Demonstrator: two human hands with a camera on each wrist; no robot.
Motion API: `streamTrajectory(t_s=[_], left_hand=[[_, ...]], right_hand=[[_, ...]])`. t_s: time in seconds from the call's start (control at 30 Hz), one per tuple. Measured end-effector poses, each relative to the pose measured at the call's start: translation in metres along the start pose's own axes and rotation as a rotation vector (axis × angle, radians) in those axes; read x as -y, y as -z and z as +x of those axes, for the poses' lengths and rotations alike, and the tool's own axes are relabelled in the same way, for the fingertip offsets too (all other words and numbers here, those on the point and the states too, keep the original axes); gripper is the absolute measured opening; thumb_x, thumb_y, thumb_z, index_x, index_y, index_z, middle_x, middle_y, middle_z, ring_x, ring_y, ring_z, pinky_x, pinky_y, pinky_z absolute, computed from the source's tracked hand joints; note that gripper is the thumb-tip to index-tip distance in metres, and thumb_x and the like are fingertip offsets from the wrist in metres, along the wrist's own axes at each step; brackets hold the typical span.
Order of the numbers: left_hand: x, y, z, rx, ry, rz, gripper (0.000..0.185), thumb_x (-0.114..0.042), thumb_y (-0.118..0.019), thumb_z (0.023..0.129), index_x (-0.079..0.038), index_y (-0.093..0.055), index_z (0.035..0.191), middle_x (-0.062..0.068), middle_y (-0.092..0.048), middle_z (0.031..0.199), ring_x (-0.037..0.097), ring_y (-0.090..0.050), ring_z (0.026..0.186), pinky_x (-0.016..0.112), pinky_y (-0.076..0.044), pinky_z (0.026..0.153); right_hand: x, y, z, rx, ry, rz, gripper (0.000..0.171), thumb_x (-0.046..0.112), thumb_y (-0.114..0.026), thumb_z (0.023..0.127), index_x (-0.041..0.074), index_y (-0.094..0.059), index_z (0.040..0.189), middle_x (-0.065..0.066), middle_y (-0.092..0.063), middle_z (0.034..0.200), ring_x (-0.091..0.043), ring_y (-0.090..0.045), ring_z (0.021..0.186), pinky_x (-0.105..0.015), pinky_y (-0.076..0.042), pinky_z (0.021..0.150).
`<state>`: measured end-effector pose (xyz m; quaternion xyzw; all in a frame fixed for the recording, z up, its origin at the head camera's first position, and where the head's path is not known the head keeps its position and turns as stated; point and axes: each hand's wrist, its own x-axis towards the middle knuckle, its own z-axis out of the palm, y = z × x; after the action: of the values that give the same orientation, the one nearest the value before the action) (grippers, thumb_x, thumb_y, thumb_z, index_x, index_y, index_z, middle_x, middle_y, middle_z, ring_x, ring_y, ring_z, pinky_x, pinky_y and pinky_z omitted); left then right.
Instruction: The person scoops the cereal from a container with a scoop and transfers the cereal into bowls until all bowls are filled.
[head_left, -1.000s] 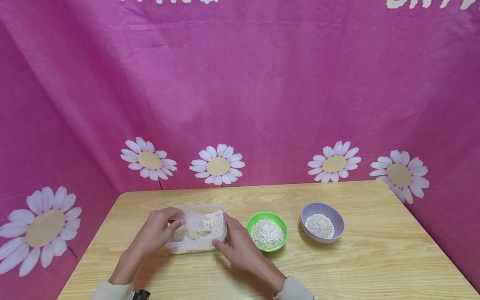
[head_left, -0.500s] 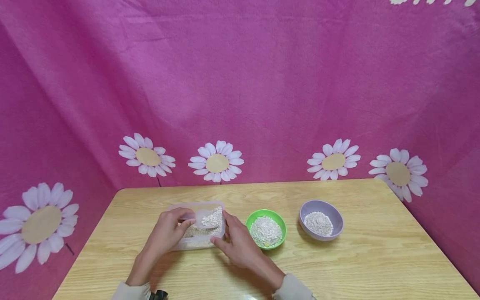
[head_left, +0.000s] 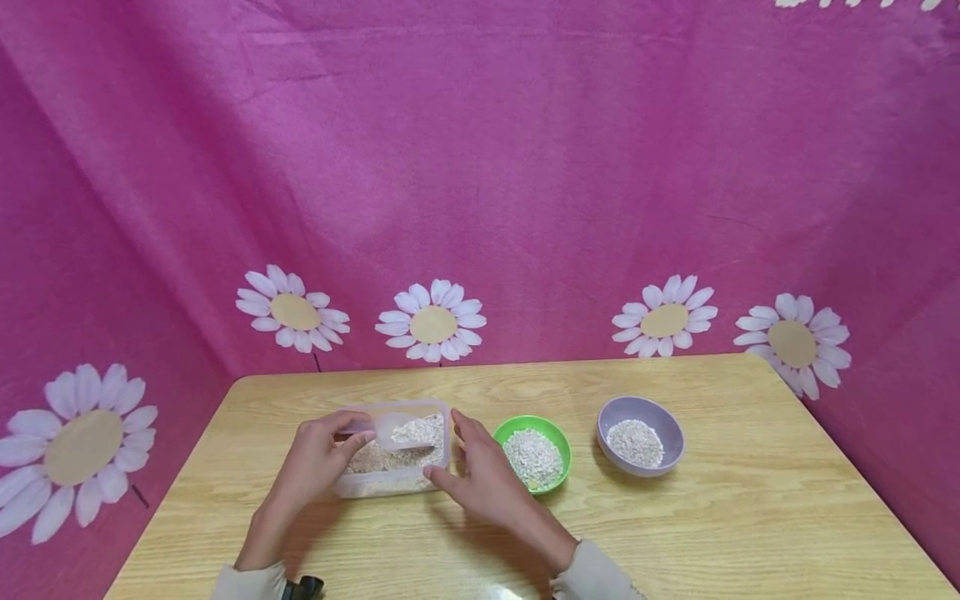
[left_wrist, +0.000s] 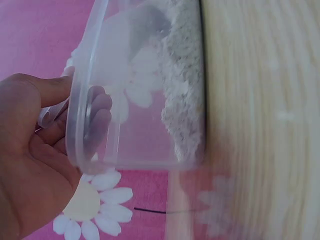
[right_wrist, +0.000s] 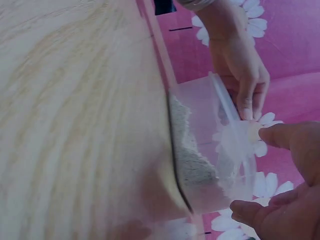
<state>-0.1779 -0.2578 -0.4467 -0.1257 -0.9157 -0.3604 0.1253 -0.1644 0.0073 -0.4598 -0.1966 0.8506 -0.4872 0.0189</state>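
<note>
My left hand [head_left: 313, 457] pinches the handle of a translucent scoop [head_left: 385, 427], which bears a heap of pale oat-like flakes [head_left: 418, 429]. The scoop is over a clear plastic container [head_left: 390, 485], whose flakes lie unevenly along its bottom. Around the container's right end, my right hand [head_left: 487, 479] spreads its thumb and fingers. Its thumb tip lies by the near rim, and the forefinger is just off the far right corner. In the right wrist view the thumb [right_wrist: 272, 135] appears slightly apart from the rim, while a fingertip [right_wrist: 242, 207] overlaps the container's end.
Right of the container stands a green bowl [head_left: 564, 446] with flakes, close beside my right hand. Farther right is a purple bowl [head_left: 606, 442] with a smaller heap. All stand on a wooden table [head_left: 712, 517], backed by a pink flowered cloth [head_left: 525, 192].
The left hand pushed the scoop rightward through the flakes, then drew it back left, with flakes now heaped in it. The right fingers have loosened from the container's end.
</note>
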Motion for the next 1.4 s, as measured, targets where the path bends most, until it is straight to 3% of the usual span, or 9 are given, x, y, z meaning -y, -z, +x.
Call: streamTrajectory(t_s=[0.1, 0.23, 0.37, 0.53, 0.8, 1.4], left_hand=[[0.004, 0.006, -0.001, -0.036, 0.012, -0.002, 0.019, -0.007, -0.079, 0.097, -0.003, -0.079, 0.116, 0.011, -0.083, 0.104, 0.025, -0.079, 0.093, 0.038, -0.065, 0.084], [0.008, 0.013, -0.002, -0.063, 0.041, -0.033, 0.019, -0.006, -0.08, 0.096, -0.004, -0.079, 0.115, 0.011, -0.083, 0.103, 0.008, -0.074, 0.086, 0.025, -0.061, 0.077], [0.01, 0.019, -0.003, -0.071, 0.074, -0.077, 0.018, -0.007, -0.078, 0.098, -0.004, -0.079, 0.115, 0.014, -0.082, 0.104, -0.001, -0.067, 0.081, 0.021, -0.056, 0.07], [0.011, 0.024, -0.006, -0.11, 0.079, -0.103, 0.018, -0.007, -0.079, 0.097, -0.004, -0.079, 0.115, 0.016, -0.082, 0.104, -0.004, -0.064, 0.078, 0.017, -0.051, 0.067], [0.012, 0.029, -0.01, -0.163, 0.049, -0.15, 0.017, -0.005, -0.079, 0.097, -0.003, -0.08, 0.114, 0.018, -0.081, 0.106, -0.009, -0.066, 0.083, 0.011, -0.053, 0.07], [0.005, 0.032, -0.011, -0.187, 0.065, -0.198, 0.016, -0.002, -0.078, 0.097, 0.003, -0.078, 0.112, 0.022, -0.08, 0.105, -0.01, -0.066, 0.085, 0.009, -0.054, 0.074]], right_hand=[[0.003, 0.004, 0.0, 0.0, -0.001, 0.043, 0.09, 0.032, -0.08, 0.097, -0.007, -0.033, 0.163, -0.025, -0.044, 0.165, -0.04, -0.05, 0.15, -0.045, -0.05, 0.116], [0.004, 0.006, 0.0, 0.007, 0.0, 0.091, 0.089, 0.029, -0.081, 0.096, -0.007, -0.033, 0.163, -0.025, -0.042, 0.166, -0.04, -0.047, 0.152, -0.043, -0.05, 0.116], [0.005, 0.009, -0.001, 0.007, 0.003, 0.1, 0.089, 0.028, -0.082, 0.097, -0.007, -0.033, 0.163, -0.025, -0.043, 0.165, -0.041, -0.046, 0.152, -0.043, -0.05, 0.115], [0.006, 0.012, -0.001, -0.004, 0.004, 0.104, 0.088, 0.027, -0.082, 0.096, -0.006, -0.034, 0.163, -0.023, -0.044, 0.164, -0.041, -0.047, 0.151, -0.044, -0.051, 0.114], [0.007, 0.015, -0.001, -0.016, 0.02, 0.124, 0.087, 0.023, -0.083, 0.094, -0.004, -0.037, 0.162, -0.022, -0.046, 0.162, -0.04, -0.047, 0.152, -0.044, -0.051, 0.115], [0.007, 0.02, -0.005, -0.023, 0.025, 0.094, 0.084, 0.023, -0.084, 0.094, -0.004, -0.04, 0.16, -0.021, -0.049, 0.16, -0.038, -0.049, 0.15, -0.042, -0.052, 0.114]])
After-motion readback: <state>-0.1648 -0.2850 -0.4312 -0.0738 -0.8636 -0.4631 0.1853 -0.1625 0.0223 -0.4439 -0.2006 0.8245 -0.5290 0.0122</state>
